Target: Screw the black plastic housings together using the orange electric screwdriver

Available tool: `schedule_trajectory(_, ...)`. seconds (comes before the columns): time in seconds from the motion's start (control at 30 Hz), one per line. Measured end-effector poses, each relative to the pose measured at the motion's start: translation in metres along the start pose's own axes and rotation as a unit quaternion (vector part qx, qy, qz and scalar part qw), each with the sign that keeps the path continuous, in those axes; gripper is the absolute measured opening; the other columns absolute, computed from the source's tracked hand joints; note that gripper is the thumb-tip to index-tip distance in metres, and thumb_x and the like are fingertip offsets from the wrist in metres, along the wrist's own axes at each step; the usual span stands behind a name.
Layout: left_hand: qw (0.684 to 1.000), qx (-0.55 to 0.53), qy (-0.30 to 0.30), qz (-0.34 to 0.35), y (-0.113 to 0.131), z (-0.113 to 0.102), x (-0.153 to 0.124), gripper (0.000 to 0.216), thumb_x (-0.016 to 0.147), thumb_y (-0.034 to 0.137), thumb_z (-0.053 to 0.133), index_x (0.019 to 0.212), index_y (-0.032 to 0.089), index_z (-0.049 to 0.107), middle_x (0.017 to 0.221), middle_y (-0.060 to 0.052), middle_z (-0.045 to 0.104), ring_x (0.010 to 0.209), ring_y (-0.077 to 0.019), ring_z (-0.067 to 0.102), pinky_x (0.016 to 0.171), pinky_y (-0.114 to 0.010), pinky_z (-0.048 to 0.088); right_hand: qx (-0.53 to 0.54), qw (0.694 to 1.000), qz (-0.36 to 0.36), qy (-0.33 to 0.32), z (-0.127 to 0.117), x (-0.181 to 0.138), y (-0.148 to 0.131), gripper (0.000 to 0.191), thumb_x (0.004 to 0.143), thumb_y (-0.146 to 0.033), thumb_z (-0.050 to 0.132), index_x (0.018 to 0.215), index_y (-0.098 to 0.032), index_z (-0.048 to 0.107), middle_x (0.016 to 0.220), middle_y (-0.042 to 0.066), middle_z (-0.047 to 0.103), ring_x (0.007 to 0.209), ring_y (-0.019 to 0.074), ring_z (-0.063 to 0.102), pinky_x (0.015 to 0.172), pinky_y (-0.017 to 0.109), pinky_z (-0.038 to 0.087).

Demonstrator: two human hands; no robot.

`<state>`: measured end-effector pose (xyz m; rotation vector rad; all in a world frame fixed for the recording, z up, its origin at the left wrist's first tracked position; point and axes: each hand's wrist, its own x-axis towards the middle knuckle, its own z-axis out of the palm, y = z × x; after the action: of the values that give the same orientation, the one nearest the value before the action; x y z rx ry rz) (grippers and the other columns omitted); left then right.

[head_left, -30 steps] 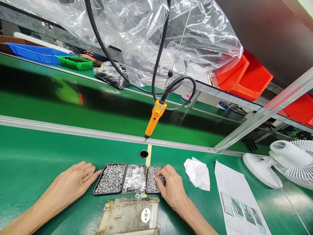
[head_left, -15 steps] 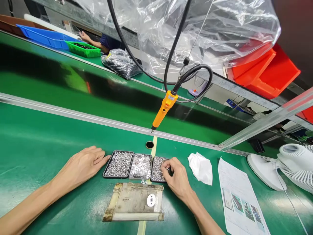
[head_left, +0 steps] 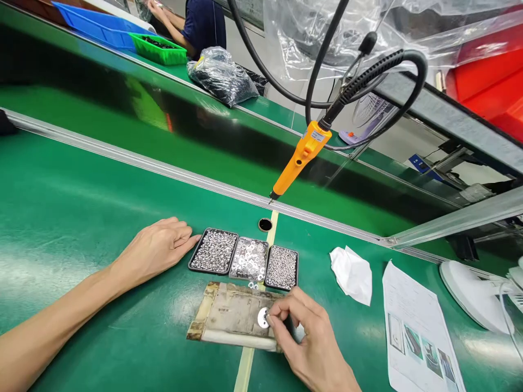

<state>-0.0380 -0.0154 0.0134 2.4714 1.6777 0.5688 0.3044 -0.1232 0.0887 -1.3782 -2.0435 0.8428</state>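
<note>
My right hand (head_left: 306, 340) is pinched at a small metal disc (head_left: 262, 318) that lies on a worn taped block (head_left: 232, 316); what the fingertips hold is too small to name. My left hand (head_left: 157, 251) lies flat and open on the green bench, its fingertips touching the left one of three small black trays (head_left: 213, 251) filled with tiny metal parts. The middle tray (head_left: 249, 259) holds washers, and the right tray (head_left: 281, 267) holds small screws or nuts.
An orange electric screwdriver (head_left: 300, 159) hangs on a black cable above the trays. A crumpled white cloth (head_left: 352, 274), a printed sheet (head_left: 417, 329) and a white fan base (head_left: 469, 294) lie to the right. Another person (head_left: 196, 24) works at the far side by a green bin (head_left: 158, 47).
My right hand has left the right tray and come back toward me to the metal disc on the block. The left hand has stayed by the left tray. The view has tilted.
</note>
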Motion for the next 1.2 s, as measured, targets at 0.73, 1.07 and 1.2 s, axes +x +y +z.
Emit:
schedule_trajectory(0.73,1.0,0.0,0.005,0.014,0.0038,-0.0058,-0.0012,0.045,0.105,0.039,0.036,0.066,0.02,0.023,0.06,0.001,0.035,0.065,-0.0169,0.035,0.065,-0.03,0.025,0.008,0.998,-0.054,-0.031,0.0039,-0.0036,0.0078,0.013,0.098,-0.019,0.059,0.105,-0.027,0.067,0.086,0.003,0.062,0.08,0.0176,0.061,0.07,0.032,0.047)
schedule_trajectory(1.07,1.0,-0.01,0.02,0.018,0.0033,-0.0041,-0.0014,0.046,0.105,0.04,0.037,0.066,0.02,0.022,0.06,0.001,0.033,0.064,-0.0175,0.035,0.064,-0.03,0.025,0.01,0.998,-0.046,-0.029,0.0042,-0.0031,0.0051,0.012,0.099,-0.018,0.054,0.103,-0.023,0.065,0.084,0.002,0.059,0.079,0.0168,0.058,0.07,0.03,0.043)
schedule_trajectory(1.2,0.999,-0.013,0.023,0.02,0.0035,-0.0039,-0.0013,0.045,0.105,0.039,0.037,0.067,0.02,0.022,0.06,0.001,0.033,0.064,-0.0176,0.034,0.064,-0.03,0.025,0.005,0.998,-0.044,-0.038,0.0023,-0.0035,0.0056,0.012,0.099,-0.017,0.053,0.104,-0.023,0.063,0.084,0.001,0.058,0.078,0.0159,0.056,0.071,0.03,0.041)
